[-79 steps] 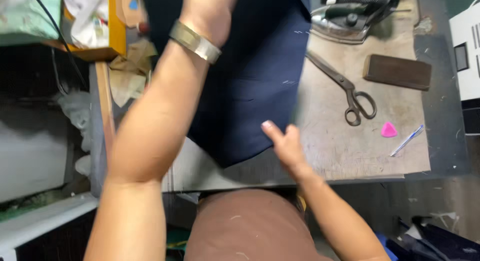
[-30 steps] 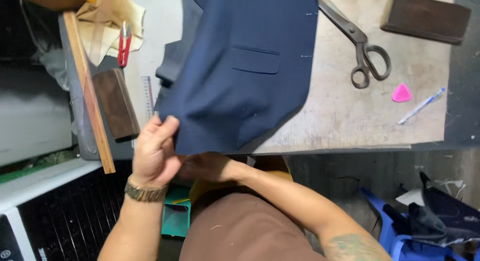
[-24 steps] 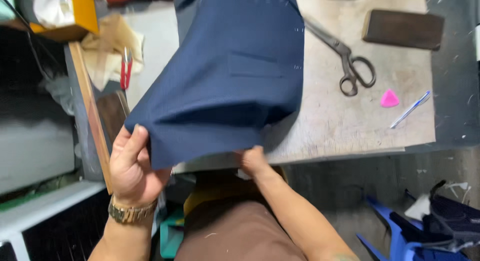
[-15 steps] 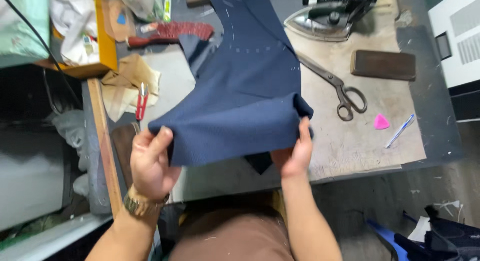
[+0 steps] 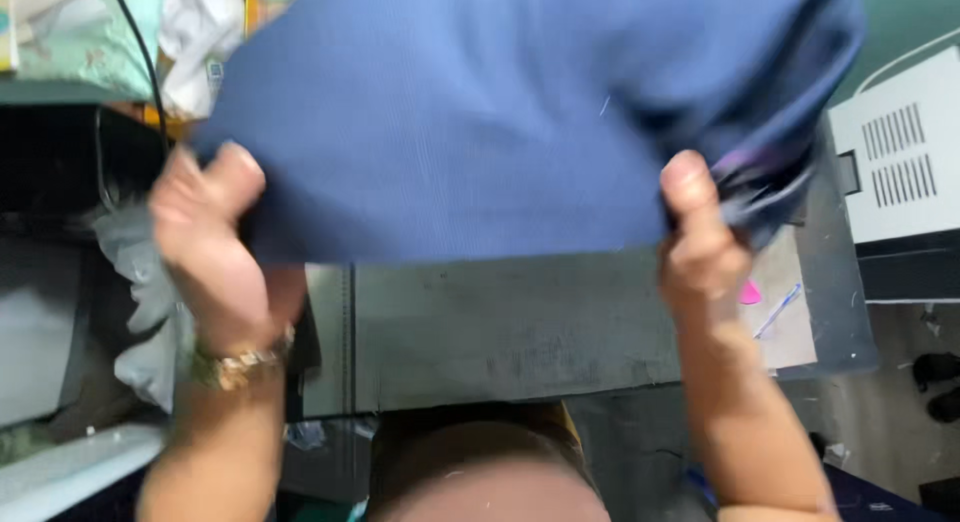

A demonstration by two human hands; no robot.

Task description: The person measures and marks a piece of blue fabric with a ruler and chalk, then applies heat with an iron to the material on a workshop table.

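A navy blue garment piece (image 5: pixel 480 122) is lifted close to the camera and fills the upper half of the view. My left hand (image 5: pixel 210 247), with a gold watch on the wrist, grips its lower left edge. My right hand (image 5: pixel 700 242) grips its lower right edge, where the cloth bunches and a purple lining shows. Below the cloth lies the grey worktable (image 5: pixel 500 332). The raised cloth hides most of the table.
A pink chalk piece (image 5: pixel 750 294) and a pen (image 5: pixel 778 310) lie on the table by my right hand. A white vented machine (image 5: pixel 900 152) stands at the right. Light cloth and a black cable (image 5: pixel 130 42) sit at the upper left.
Both hands have lifted the navy cloth off the table and up toward the camera. It now hides the scissors, the iron and the dark block seen earlier.
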